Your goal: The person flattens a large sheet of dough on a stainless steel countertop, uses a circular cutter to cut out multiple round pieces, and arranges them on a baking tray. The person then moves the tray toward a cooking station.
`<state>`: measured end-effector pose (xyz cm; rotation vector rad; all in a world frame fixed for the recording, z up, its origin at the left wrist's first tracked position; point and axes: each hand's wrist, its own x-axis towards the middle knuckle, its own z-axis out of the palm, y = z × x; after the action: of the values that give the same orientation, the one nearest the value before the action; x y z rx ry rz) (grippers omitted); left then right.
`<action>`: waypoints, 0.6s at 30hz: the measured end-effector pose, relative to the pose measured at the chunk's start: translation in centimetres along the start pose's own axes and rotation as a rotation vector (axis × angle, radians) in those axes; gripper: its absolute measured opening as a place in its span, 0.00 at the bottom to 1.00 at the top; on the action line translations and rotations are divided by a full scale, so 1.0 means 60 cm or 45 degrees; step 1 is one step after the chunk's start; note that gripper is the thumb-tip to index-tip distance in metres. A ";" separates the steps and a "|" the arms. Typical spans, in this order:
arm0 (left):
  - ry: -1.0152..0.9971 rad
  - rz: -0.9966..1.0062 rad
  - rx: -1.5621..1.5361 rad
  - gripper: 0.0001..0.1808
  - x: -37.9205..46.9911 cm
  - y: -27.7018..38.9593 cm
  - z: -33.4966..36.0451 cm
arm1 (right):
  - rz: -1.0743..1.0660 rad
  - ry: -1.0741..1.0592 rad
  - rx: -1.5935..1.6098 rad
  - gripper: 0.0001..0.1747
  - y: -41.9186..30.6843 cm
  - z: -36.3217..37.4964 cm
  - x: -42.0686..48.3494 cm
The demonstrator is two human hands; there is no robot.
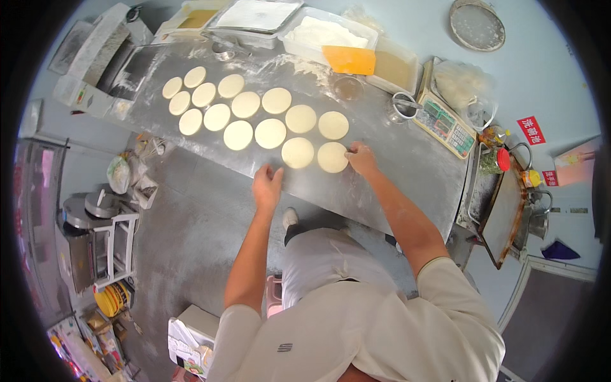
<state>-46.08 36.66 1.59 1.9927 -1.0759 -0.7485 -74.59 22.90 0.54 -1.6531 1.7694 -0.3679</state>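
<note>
My right hand (363, 158) has its thumb and fingertips on the right edge of a flat dough round (331, 157), which lies on the grey metal worktable (382, 196). My left hand (267, 187) hovers at the table's front edge with nothing in it, thumb a little apart from the curled fingers. Nearest to it is another pale dough round (297, 153). Several more rounds spread in staggered rows toward the far left, among them a smaller dough round (172, 88) at the end.
At the back stand a tub of white flour (329, 34), an orange scraper (348, 60) and a metal cup (402, 107). A digital scale (446, 122) sits at the right. Beyond it are a red-lidded jar (494, 161) and a tilted tray (503, 215). White stools (117, 248) stand left.
</note>
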 end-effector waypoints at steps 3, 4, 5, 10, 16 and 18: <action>0.034 0.334 0.267 0.25 0.076 0.065 0.035 | 0.092 -0.063 -0.065 0.24 -0.035 -0.001 0.001; -0.003 0.470 0.326 0.24 0.098 0.077 0.041 | 0.133 -0.047 -0.074 0.24 -0.046 0.002 -0.002; -0.095 0.562 0.408 0.23 0.115 0.085 0.046 | 0.167 -0.042 -0.082 0.24 -0.054 0.004 -0.005; -0.486 0.659 0.877 0.24 0.167 0.113 0.068 | 0.267 -0.053 -0.204 0.23 -0.077 0.004 0.002; -0.684 0.518 0.994 0.31 0.194 0.152 0.068 | 0.254 -0.085 -0.181 0.23 -0.088 -0.004 0.010; -0.754 0.482 1.002 0.32 0.200 0.163 0.067 | 0.288 -0.109 -0.178 0.24 -0.094 -0.008 0.011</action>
<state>-47.67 21.27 5.62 2.0982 -2.3067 -0.7963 -70.55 21.30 4.23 -1.5166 1.9291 -0.0715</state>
